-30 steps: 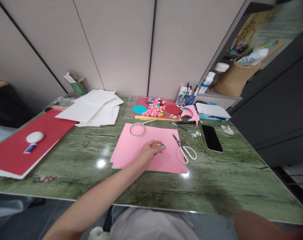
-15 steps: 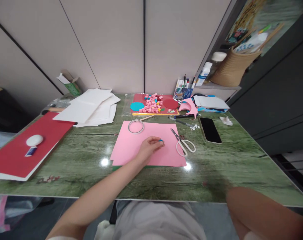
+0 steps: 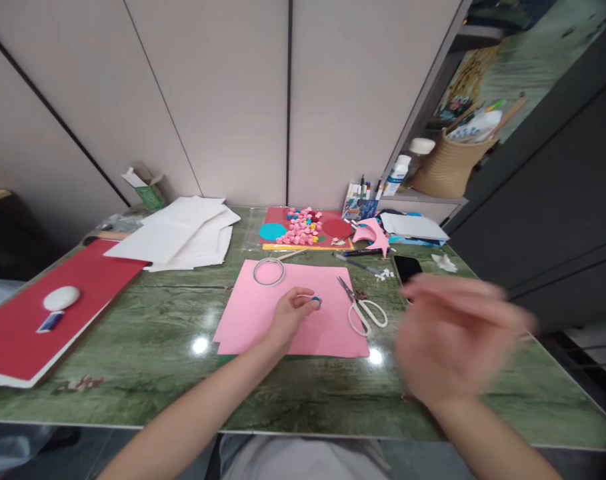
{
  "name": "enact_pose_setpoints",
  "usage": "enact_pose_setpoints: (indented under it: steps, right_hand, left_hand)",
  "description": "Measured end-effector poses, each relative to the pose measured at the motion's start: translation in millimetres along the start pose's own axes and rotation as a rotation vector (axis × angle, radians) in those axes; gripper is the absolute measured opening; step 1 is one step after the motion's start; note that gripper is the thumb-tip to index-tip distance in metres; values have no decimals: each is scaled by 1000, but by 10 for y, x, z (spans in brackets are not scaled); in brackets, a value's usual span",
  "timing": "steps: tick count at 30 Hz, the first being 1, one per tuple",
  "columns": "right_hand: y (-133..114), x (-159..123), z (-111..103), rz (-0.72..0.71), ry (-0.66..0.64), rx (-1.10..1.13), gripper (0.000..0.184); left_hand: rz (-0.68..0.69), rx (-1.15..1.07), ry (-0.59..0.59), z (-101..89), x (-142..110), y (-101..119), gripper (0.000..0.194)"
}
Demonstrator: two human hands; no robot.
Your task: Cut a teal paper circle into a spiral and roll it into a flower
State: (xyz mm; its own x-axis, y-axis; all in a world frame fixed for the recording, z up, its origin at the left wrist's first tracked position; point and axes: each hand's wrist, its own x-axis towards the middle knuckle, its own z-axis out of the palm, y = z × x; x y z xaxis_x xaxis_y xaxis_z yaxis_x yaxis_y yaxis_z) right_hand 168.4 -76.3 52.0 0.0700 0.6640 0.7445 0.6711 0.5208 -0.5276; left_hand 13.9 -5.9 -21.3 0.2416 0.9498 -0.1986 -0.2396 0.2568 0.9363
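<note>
The green surface [image 3: 147, 333] carries a pink sheet [image 3: 263, 313], the landmark. The right hand [image 3: 447, 340], blurred, fingers spread, hangs right of the sheet. The left hand [image 3: 289, 313] rests on the sheet, pinching a small blue bit [image 3: 315, 301]. Scissors [image 3: 360, 308] lie at its right edge

A craft corner in an office or studio room. The green marbled surface [image 3: 133, 373] carries pink paper [image 3: 263, 313] at the centre, scissors [image 3: 360, 308] at 3 o'clock, a tape ring [image 3: 269, 271] and a heap of small paper rolls [image 3: 303, 228] at 12, white sheets [image 3: 183, 230] at 10 and marker pens [image 3: 365, 193] at 1. Plain panelled partition walls [image 3: 223, 100] and dark cabinets [image 3: 557, 200] close it in.
</note>
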Motion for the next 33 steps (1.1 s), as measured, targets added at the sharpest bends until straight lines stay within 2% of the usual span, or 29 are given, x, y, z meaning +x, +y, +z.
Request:
enact_pose_setpoints:
  steps: [2,5,8,15,18,21,23,25,27,29,33]
  right_hand:
    - [153,-24,219,28,-48,63,25]
    - [394,-124,551,197,-337,167,33]
    - [482,-229,717,374,-491,328,32]
    - [330,-263,703,413,-524,457,30]
    - [423,-216,690,431,-493,460,28]
    - [648,-74,710,472,-411,458,28]
    - [830,76,777,440,-411,367,27]
    - [999,246,907,334,-517,198,23]
    - [1124,409,1096,205,-544,19,19]
    - [1191,542,1312,114,-580,-168,18]
    - [1171,685,1648,34,-669,-553,25]
  left_hand:
    - [27,-17,4,7,-19,41,35]
    - [41,-34,-17,11,-32,60,35]
    - [42,-35,-51,13,-38,47,33]
    - [69,-56,-75,10,-39,52,29]
    - [37,-123,-80,1,-13,31,29]
    - [-56,-218,-57,6,10,-7,29]
    - [-100,-254,-66,17,16,-30,31]
    - [-131,-277,-83,29,18,-49,32]
    - [-161,-286,-85,35,23,-63,33]
    - [-183,-287,-73,33,33,-71,32]
    - [-202,-284,-58,16,58,-76,32]
